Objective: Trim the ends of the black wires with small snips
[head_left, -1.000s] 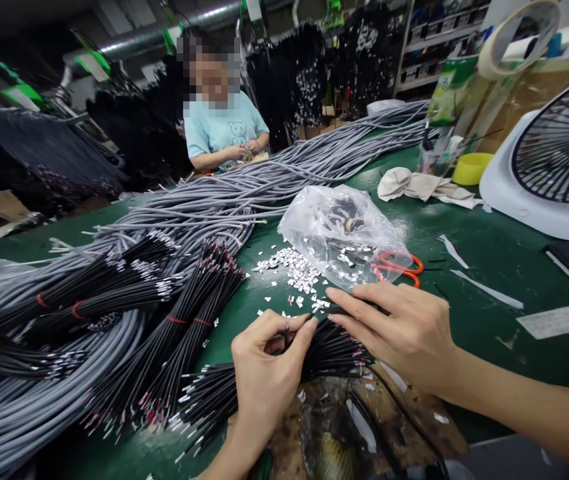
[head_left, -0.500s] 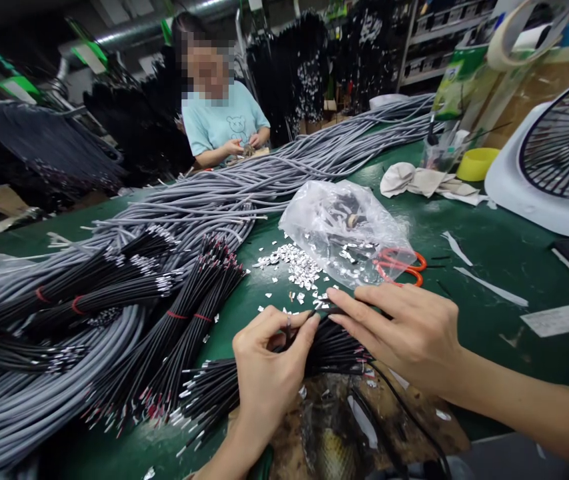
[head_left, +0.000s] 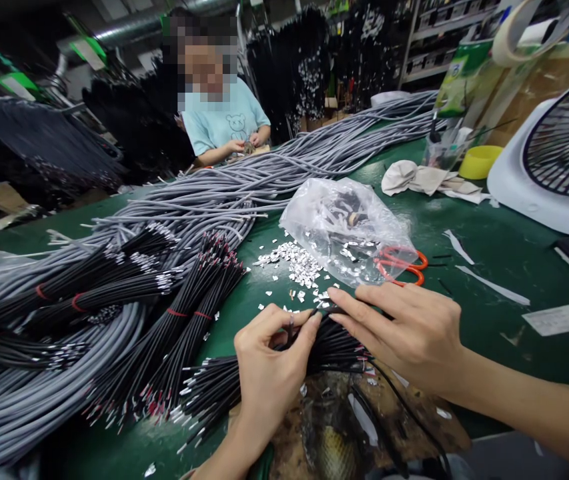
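My left hand (head_left: 269, 363) pinches a thin black cable (head_left: 333, 311) between thumb and forefinger. My right hand (head_left: 409, 330) holds the same cable a little to the right, fingers stretched along it and thumb underneath. The tips of both hands are close together, and part of the cable is hidden by the fingers. Below them lies a bundle of black wires (head_left: 214, 390) with pale stripped ends. Just beyond the fingertips is a heap of small silvery pieces (head_left: 301, 267). A worn brown board (head_left: 284, 440) lies under my wrists.
A see-through plastic bag (head_left: 329, 213) and orange-handled scissors (head_left: 420, 263) lie beyond my hands. Tied black wire bundles (head_left: 134, 293) and long grey cables (head_left: 224, 180) cover the left and back. A white fan (head_left: 509, 193) stands at right. A person (head_left: 224, 127) sits opposite, handling something small.
My hands keep the same grip on the cable, almost still. The view has shifted slightly. Across the table, the other person's hands have moved a little.
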The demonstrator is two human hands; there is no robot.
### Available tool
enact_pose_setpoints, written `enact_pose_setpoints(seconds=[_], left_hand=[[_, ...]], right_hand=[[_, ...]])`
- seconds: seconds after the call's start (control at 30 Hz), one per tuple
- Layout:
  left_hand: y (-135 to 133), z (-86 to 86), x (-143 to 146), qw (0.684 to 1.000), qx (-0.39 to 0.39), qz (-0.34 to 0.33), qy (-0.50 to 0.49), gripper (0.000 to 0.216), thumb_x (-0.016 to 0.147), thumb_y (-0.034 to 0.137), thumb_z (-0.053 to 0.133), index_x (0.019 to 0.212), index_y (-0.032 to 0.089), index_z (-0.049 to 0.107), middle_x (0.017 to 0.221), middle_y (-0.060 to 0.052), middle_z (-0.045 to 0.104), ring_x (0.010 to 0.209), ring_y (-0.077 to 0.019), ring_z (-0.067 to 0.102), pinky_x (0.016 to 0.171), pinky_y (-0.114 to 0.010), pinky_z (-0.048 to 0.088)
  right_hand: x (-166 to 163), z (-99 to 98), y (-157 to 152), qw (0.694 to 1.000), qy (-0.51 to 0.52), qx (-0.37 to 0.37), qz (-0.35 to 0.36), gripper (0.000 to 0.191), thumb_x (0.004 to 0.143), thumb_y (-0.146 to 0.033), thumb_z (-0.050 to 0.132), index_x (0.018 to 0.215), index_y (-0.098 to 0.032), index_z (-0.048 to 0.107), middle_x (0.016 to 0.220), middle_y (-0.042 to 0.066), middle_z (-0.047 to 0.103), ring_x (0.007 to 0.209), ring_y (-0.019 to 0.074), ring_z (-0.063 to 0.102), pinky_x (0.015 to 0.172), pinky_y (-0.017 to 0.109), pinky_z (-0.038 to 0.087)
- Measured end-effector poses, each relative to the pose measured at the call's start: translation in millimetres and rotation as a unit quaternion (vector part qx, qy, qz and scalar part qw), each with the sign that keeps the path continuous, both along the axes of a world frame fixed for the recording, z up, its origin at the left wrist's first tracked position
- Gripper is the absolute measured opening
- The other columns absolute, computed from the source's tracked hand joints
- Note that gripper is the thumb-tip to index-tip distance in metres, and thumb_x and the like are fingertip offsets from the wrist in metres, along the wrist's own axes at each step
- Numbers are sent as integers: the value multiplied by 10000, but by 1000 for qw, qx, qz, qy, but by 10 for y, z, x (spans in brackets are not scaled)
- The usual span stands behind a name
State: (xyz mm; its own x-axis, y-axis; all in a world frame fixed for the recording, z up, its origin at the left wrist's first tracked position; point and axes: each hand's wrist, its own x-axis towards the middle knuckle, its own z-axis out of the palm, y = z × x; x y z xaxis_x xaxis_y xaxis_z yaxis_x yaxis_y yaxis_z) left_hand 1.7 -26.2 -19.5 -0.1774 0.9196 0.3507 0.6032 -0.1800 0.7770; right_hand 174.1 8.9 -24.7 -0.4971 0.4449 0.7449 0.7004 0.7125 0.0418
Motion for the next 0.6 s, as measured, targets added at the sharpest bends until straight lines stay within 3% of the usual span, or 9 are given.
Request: enact_pose_setpoints(seconds=[0.6], left_hand=[[7,-11,7,1000,-5,2,-9,107,709,255,651,656,167,679,531,19,503,483,-92,374,440,-228,263]], right_hand=[[-8,2,-1,1000,-9,12,-3,256,802,-265,589,1042,-181,620,775,7,667,625,117,553,542,280,334]])
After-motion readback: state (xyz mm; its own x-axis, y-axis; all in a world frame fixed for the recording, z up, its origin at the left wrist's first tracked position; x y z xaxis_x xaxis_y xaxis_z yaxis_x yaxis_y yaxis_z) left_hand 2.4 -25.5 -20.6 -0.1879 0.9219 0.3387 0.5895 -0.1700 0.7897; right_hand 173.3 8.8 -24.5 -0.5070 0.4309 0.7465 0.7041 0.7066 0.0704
